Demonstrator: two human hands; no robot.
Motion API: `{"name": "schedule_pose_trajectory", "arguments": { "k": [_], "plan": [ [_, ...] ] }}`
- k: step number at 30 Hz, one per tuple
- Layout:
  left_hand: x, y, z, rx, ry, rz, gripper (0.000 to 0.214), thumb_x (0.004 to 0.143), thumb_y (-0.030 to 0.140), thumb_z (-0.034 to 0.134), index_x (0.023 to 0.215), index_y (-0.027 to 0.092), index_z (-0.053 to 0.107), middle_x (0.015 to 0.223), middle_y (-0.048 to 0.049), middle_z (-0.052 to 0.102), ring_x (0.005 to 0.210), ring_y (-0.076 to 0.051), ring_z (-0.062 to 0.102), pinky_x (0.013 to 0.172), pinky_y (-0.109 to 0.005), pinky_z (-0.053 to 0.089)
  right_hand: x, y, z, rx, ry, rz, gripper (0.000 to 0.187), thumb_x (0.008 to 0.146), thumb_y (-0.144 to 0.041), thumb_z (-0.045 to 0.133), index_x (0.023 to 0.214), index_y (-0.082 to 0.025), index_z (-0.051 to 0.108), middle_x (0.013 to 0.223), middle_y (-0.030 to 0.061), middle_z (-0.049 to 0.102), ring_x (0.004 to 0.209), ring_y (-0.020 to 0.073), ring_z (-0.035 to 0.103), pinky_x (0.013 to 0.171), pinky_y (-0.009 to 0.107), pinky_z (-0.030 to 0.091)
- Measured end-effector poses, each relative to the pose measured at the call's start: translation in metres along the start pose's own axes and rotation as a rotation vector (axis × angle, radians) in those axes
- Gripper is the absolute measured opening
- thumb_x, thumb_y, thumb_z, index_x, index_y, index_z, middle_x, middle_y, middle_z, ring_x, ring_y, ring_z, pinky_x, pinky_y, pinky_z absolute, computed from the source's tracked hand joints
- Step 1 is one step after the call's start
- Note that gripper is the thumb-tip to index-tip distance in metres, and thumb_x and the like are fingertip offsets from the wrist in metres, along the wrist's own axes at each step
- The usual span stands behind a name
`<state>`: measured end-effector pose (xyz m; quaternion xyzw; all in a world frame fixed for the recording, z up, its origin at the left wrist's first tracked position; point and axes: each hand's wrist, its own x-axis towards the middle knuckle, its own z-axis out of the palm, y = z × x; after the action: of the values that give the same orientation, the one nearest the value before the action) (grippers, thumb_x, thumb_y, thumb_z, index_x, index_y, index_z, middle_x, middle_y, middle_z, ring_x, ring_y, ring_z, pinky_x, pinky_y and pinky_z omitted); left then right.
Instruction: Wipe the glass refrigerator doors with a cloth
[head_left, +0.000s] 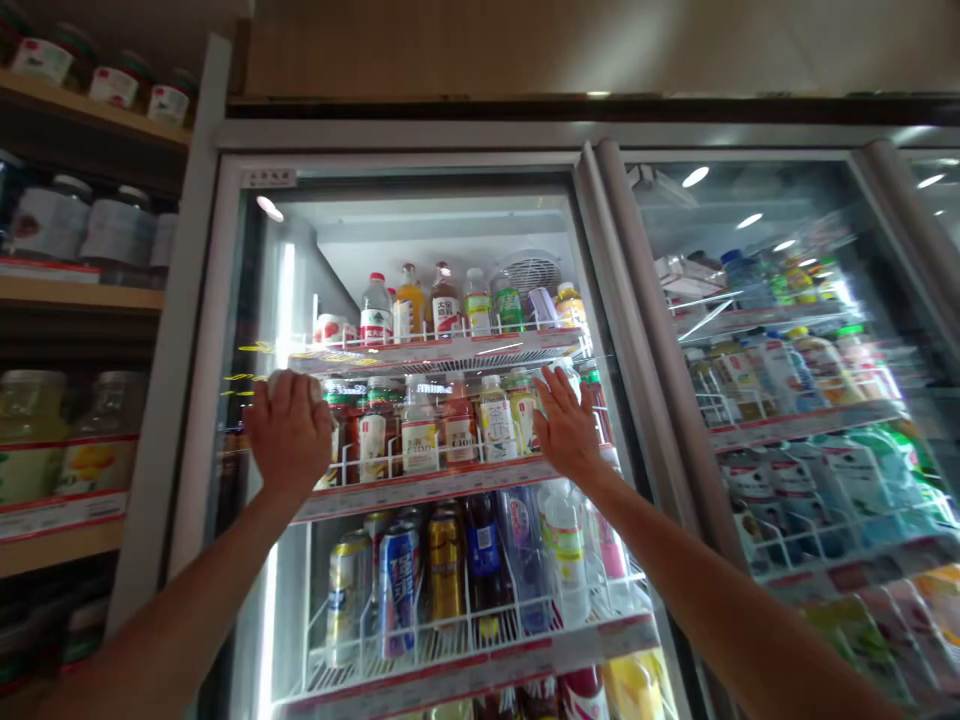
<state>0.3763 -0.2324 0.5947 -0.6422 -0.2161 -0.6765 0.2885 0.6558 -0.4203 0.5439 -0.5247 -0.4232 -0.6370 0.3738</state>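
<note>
I face a drinks fridge with a glass door [247, 300]. My left hand [289, 432] presses against the glass at the left, level with the second shelf, its fingers curled over a small white cloth [279, 379] that shows above the knuckles. My right hand [566, 428] lies flat on the same glass near the door's right edge, fingers stretched out and holding nothing. Behind the glass stand rows of bottles [420, 432] on wire shelves, with cans [397, 590] on the shelf below.
A second fridge door [787, 330] full of bottles adjoins on the right, split from the first by a grey frame post [637, 330]. Wooden shelves [75, 295] with jars run along the left wall.
</note>
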Motion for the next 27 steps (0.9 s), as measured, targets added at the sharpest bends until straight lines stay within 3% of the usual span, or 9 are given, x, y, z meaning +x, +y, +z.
{"name": "schedule_pose_trajectory", "arguments": {
  "k": [2,5,9,11,15,20,24,25,27],
  "plan": [
    [-0.002,0.005,0.000,0.015,-0.023,0.030,0.048,0.089,0.034,0.032,0.128,0.010,0.045,0.139,-0.0162,0.041,0.135,-0.035,0.023,0.104,-0.056,0.024,0.000,0.000,0.000,0.005,0.002,0.004,0.042,0.092,-0.026,0.032,0.129,-0.014,0.046,0.141,0.0102,0.042,0.135,0.0231,0.029,0.110,0.048,0.019],
    [-0.003,0.011,0.001,-0.032,-0.153,0.292,0.045,0.089,0.035,0.031,0.125,0.017,0.050,0.136,-0.0093,0.047,0.133,-0.029,0.030,0.108,-0.049,0.023,0.000,0.000,0.000,0.019,0.000,0.010,0.042,0.092,-0.026,0.032,0.131,-0.016,0.044,0.142,0.0093,0.041,0.136,0.0217,0.028,0.110,0.047,0.019],
    [0.003,0.012,0.001,0.053,0.004,0.031,0.049,0.087,0.033,0.032,0.125,0.008,0.049,0.136,-0.0172,0.045,0.132,-0.036,0.030,0.102,-0.055,0.029,-0.002,0.000,0.000,0.016,-0.001,0.006,0.043,0.091,-0.025,0.033,0.132,-0.016,0.043,0.142,0.0094,0.041,0.136,0.0215,0.028,0.110,0.047,0.019],
    [0.002,0.019,0.003,0.062,0.018,0.010,0.049,0.087,0.033,0.032,0.127,0.008,0.048,0.137,-0.0177,0.044,0.132,-0.036,0.028,0.101,-0.056,0.028,-0.002,0.000,0.001,0.010,0.005,0.002,0.044,0.090,-0.026,0.034,0.132,-0.016,0.043,0.142,0.0097,0.041,0.136,0.0217,0.029,0.110,0.047,0.018],
    [-0.005,0.041,0.012,-0.059,-0.173,0.421,0.044,0.090,0.034,0.033,0.129,0.021,0.048,0.137,-0.0066,0.047,0.135,-0.026,0.028,0.109,-0.048,0.022,-0.003,0.001,0.001,0.004,0.027,0.000,0.044,0.090,-0.026,0.034,0.132,-0.018,0.043,0.141,0.0083,0.042,0.135,0.0214,0.030,0.110,0.047,0.019],
    [-0.003,0.066,0.021,-0.010,0.002,0.184,0.047,0.090,0.033,0.033,0.132,0.016,0.044,0.140,-0.0116,0.042,0.137,-0.029,0.023,0.108,-0.052,0.021,-0.002,0.001,0.001,0.029,-0.001,-0.004,0.045,0.090,-0.025,0.034,0.134,-0.016,0.041,0.143,0.0093,0.040,0.136,0.0221,0.028,0.110,0.048,0.018],
    [0.000,0.094,0.026,-0.081,-0.201,0.643,0.043,0.091,0.032,0.034,0.132,0.024,0.045,0.138,-0.0040,0.045,0.137,-0.022,0.025,0.111,-0.044,0.020,-0.005,0.003,-0.001,0.038,-0.007,-0.013,0.046,0.090,-0.025,0.034,0.134,-0.016,0.041,0.142,0.0094,0.040,0.137,0.0218,0.026,0.111,0.047,0.017],
    [0.002,0.100,0.027,-0.096,-0.222,0.690,0.042,0.091,0.032,0.034,0.131,0.025,0.045,0.138,-0.0028,0.046,0.136,-0.021,0.026,0.111,-0.043,0.020,-0.006,0.004,-0.001,0.037,-0.011,-0.025,0.045,0.090,-0.025,0.034,0.134,-0.016,0.042,0.142,0.0096,0.040,0.137,0.0218,0.026,0.111,0.047,0.017],
    [0.007,0.107,0.030,-0.091,-0.162,0.539,0.042,0.091,0.031,0.034,0.131,0.023,0.046,0.139,-0.0041,0.045,0.137,-0.022,0.025,0.111,-0.045,0.020,-0.009,0.006,-0.003,0.033,-0.030,-0.056,0.045,0.089,-0.024,0.035,0.133,-0.015,0.043,0.143,0.0095,0.039,0.137,0.0215,0.026,0.111,0.046,0.016]
  ]
}}
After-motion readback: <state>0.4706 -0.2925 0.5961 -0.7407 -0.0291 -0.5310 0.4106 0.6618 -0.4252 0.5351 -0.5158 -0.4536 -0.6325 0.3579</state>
